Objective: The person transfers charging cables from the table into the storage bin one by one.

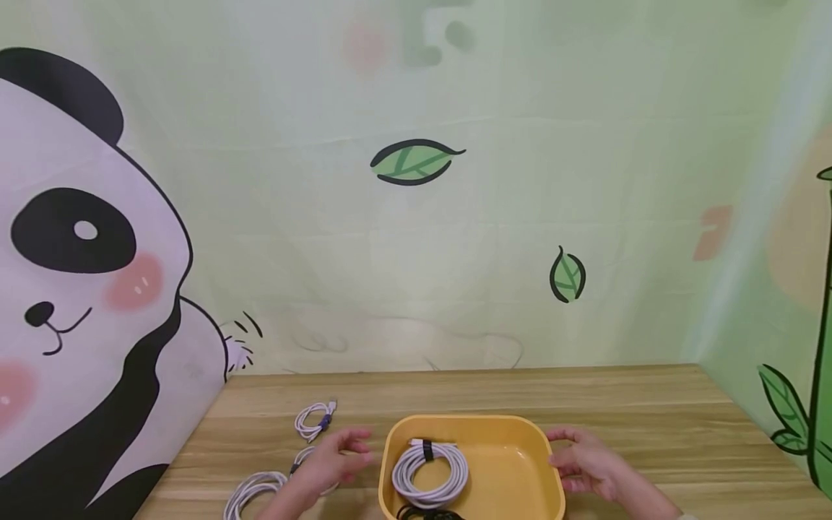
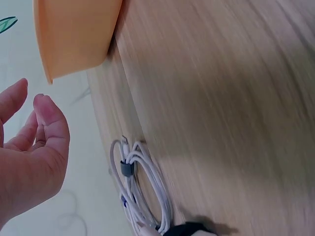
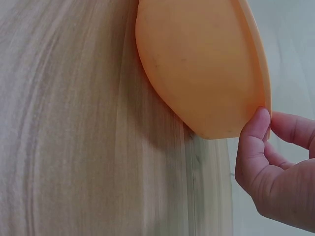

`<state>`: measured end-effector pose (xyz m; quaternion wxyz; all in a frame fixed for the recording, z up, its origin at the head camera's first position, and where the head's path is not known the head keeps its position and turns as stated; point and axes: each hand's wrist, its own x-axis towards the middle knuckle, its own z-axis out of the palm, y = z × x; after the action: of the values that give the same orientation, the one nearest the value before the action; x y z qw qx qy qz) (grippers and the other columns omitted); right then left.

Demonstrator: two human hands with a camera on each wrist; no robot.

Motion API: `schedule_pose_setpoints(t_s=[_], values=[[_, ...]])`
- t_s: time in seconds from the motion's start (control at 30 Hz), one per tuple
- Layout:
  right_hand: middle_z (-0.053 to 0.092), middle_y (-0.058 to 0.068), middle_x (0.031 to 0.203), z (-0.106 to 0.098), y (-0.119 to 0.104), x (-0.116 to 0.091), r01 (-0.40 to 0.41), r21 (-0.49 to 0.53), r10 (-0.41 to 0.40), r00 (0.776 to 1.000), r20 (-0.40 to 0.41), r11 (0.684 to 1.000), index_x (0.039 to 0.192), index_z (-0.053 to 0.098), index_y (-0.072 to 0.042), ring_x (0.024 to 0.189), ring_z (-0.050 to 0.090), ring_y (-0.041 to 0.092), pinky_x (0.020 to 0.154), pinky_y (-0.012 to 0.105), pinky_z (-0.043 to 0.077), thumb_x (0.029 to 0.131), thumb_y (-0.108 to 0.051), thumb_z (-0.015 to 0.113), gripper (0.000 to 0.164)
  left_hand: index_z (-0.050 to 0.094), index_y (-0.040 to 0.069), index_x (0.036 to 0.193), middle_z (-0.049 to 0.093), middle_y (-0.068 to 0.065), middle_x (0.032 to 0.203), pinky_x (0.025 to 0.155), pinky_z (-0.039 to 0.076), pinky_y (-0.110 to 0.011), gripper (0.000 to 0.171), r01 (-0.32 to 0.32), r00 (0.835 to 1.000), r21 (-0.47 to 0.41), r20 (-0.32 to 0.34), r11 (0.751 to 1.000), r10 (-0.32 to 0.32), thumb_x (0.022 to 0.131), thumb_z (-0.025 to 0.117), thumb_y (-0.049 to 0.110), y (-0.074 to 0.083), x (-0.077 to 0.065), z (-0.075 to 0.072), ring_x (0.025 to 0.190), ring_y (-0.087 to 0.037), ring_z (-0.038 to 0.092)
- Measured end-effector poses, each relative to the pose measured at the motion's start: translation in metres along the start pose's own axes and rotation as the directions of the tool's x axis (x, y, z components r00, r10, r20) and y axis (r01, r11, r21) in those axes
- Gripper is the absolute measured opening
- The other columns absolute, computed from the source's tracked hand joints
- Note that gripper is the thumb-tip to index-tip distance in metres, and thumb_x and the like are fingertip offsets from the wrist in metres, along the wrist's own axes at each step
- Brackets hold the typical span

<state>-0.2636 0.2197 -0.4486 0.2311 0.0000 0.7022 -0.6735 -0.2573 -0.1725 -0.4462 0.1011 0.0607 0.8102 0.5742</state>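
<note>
While the left grip (image 1: 330, 462) gapes, the right grip (image 1: 590, 464) pinches a smooth, round-cornered tray (image 1: 510, 477).

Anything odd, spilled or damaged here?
Nothing stands out. The white cable in the yellow bin is neatly coiled and strapped; no spill or damage shows. Black cable is cut off by the frame; can't judge it fully.

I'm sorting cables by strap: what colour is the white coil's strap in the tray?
The strap is black; the head view shows it best.
</note>
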Motion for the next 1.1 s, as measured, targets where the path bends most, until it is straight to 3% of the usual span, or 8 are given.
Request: schedule_pose_setpoints(t_s=[0.43,0.8,1.1], values=[[0.060,-0.001,0.066,-0.001,0.000,0.000,-0.002,-0.004,0.002,1.000,0.015,1.000,0.127,0.027,0.008,0.055,0.057,0.006,0.051,0.019,0.050,0.078,-0.004,0.056,0.058,0.046,-0.009,0.117,0.056,-0.012,0.096,0.062,0.047,-0.030,0.051,0.004,0.995,0.058,0.103,0.998,-0.010,0.079,0.064,0.019,-0.001,-0.007,-0.021,0.075,-0.014,0.052],[0.060,-0.001,0.065,0.000,0.000,-0.001,0.001,-0.006,-0.001,1.000,0.012,1.000,0.126,0.027,0.008,0.055,0.056,0.006,0.050,0.018,0.049,0.078,-0.003,0.056,0.057,0.044,-0.010,0.117,0.055,-0.008,0.092,0.060,0.045,-0.028,0.049,0.030,0.995,0.077,0.089,0.997,-0.037,0.080,0.062,0.015,-0.004,-0.011,-0.035,0.073,-0.013,0.051],[0.058,0.000,0.064,0.001,0.000,-0.001,-0.004,-0.013,0.004,1.000,0.004,1.000,0.126,0.028,0.007,0.053,0.054,0.006,0.049,0.017,0.048,0.078,-0.003,0.056,0.056,0.045,-0.010,0.118,0.055,-0.012,0.097,0.065,0.047,-0.032,0.047,0.050,0.996,0.121,0.073,0.991,-0.059,0.081,0.061,0.014,-0.004,-0.017,-0.051,0.079,-0.016,0.050]])
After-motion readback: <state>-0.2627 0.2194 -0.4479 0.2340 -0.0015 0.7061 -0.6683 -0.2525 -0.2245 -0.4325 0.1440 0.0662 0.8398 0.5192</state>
